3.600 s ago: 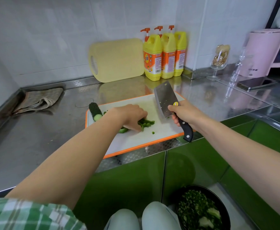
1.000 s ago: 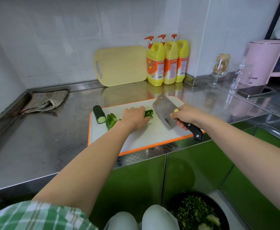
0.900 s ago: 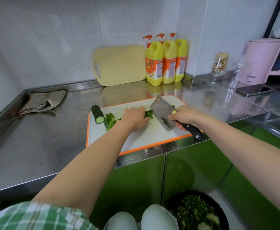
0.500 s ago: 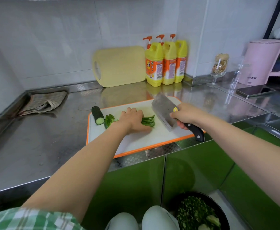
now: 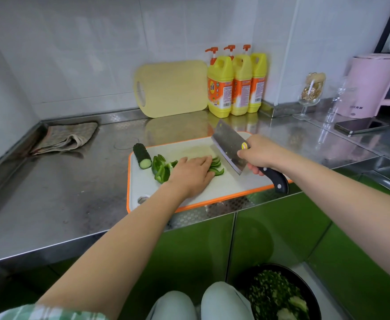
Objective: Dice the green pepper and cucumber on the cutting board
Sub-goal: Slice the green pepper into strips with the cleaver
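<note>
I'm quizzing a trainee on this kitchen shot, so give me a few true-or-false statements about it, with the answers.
1. The right hand grips the cleaver by its handle. True.
2. The cucumber piece lies under the left hand. False: it lies apart from the hand, at the far left corner of the cutting board; the hand presses on green pepper strips.
3. Three yellow bottles stand by the wall. True.
4. The yellow board lies flat on the counter. False: it leans upright against the wall.
</note>
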